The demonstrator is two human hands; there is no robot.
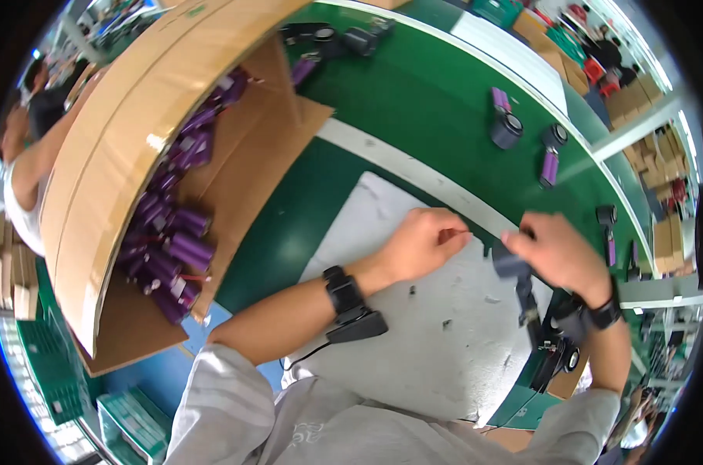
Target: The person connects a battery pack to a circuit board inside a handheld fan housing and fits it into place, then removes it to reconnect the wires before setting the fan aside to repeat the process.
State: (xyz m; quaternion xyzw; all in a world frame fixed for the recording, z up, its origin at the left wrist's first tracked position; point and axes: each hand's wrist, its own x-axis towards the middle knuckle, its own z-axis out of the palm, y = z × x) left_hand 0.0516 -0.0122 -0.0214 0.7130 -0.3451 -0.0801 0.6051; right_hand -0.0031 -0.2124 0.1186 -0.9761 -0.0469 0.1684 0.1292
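Observation:
My left hand (429, 244) is above a white work mat (398, 333), its thumb and forefinger pinched together. Whatever lies between those fingertips is too small to make out. To its right, my right hand (561, 252) is smeared by motion, with its fingers curled in. Just under its thumb is a dark grey round-headed device (511, 262) with a dark narrow part running down from it. Whether the hand grips or only touches this device is unclear. Both wrists wear black straps, and a black module (359, 325) hangs from the left one.
A large cardboard box (235, 163) on the left holds many purple cylindrical battery packs (185, 248). Grey round-headed devices with purple packs (507, 130) lie along the green belt (437, 85). Green crates (134, 422) stand at lower left; a person (30, 178) is beyond the box.

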